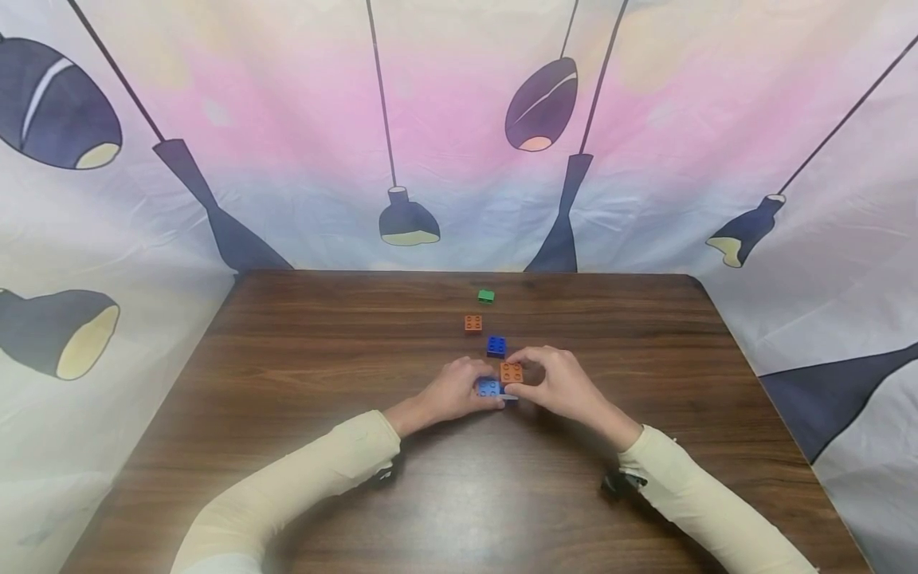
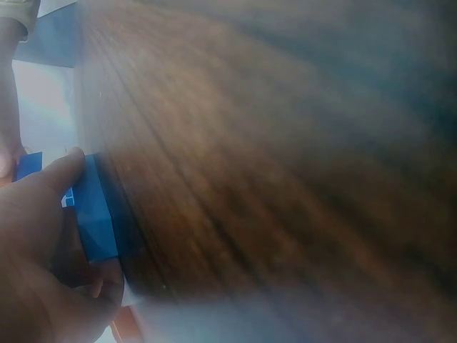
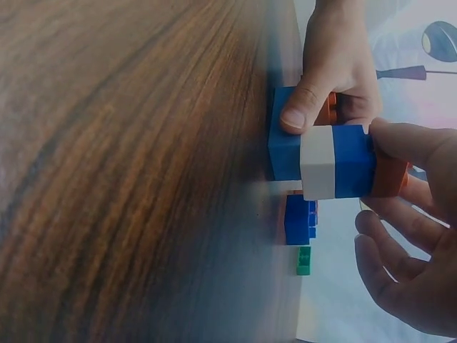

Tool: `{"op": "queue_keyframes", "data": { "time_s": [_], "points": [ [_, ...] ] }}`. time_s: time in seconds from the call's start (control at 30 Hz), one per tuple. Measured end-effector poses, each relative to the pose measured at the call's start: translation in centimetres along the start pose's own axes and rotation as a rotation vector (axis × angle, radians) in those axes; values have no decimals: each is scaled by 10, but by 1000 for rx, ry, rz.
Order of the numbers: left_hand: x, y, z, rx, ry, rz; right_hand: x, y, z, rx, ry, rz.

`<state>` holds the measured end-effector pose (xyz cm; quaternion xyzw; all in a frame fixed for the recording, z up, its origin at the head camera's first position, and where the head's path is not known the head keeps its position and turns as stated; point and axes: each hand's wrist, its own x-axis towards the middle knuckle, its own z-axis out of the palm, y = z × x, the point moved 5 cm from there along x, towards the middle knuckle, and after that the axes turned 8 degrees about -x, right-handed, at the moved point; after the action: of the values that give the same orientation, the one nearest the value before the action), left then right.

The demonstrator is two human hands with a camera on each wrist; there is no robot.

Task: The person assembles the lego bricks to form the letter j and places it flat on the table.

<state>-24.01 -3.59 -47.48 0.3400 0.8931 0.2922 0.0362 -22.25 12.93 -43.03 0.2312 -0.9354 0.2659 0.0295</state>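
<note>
The left hand (image 1: pixel 453 391) grips a light blue toy brick (image 1: pixel 489 388) low at the tabletop, thumb on its near face and fingers round the far side. In the right wrist view its thumb lies along the light blue face. A short stack stands right beside it: a white brick (image 3: pixel 318 163), a blue brick (image 3: pixel 353 161) over that and an orange brick (image 3: pixel 390 176) on top. The right hand (image 1: pixel 566 387) pinches the orange brick between thumb and finger, its other fingers loosely curled. Orange studs (image 3: pixel 331 108) show behind the left thumb.
Beyond the hands lie a dark blue brick (image 1: pixel 496 346), another orange brick (image 1: pixel 473 323) and a green brick (image 1: pixel 486 296), in a loose line toward the far edge of the wooden table (image 1: pixel 323 319). A curtain (image 1: pixel 301 159) printed with lamps hangs behind the table.
</note>
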Motion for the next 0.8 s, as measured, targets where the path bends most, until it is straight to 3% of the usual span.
{"op": "queue_keyframes", "data": {
  "time_s": [0.8],
  "points": [
    [0,2,-1,-7,-1,-7,1,0,0,-43,27,-28]
  ]
}}
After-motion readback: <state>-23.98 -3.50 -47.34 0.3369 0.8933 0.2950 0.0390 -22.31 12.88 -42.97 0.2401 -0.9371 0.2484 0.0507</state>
